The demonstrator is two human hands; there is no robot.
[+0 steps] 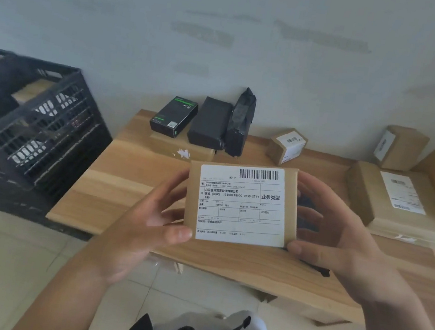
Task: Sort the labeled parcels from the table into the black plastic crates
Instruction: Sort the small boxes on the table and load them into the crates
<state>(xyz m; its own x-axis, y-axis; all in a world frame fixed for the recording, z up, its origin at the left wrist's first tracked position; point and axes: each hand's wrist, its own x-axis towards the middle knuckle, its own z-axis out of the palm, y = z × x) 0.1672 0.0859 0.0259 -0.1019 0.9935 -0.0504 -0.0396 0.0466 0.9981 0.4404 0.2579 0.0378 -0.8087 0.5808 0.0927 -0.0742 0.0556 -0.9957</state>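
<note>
You held a brown parcel (243,204) up over the table (114,178) with both hands, label (241,206) facing you, barcode at the top. Your left hand (146,227) pinched its left edge: thumb on the lower left corner of the front, fingers curled behind the left side. Your right hand (340,238) did the same on the right: thumb at the lower right corner, fingers spread and bent round the right edge, tips behind the parcel. Parcel was clear of the table, roughly upright, tilted slightly. The crates (35,122) sat to your left, black, just beside the table's left end; something brown showed inside, can't tell what. At the table's far edge by the wall: a black box with green print (174,116), a black wrapped parcel (209,123) touching it on the right, and a second black wrapped one (240,123) standing on end against that. All three sat on a flat brown parcel (182,148). Further right a small labeled box (287,145) stood tilted, apart from the rest. At the right end a large flat labeled parcel (390,197) lay on the table with another small labeled box (403,147) behind it
</note>
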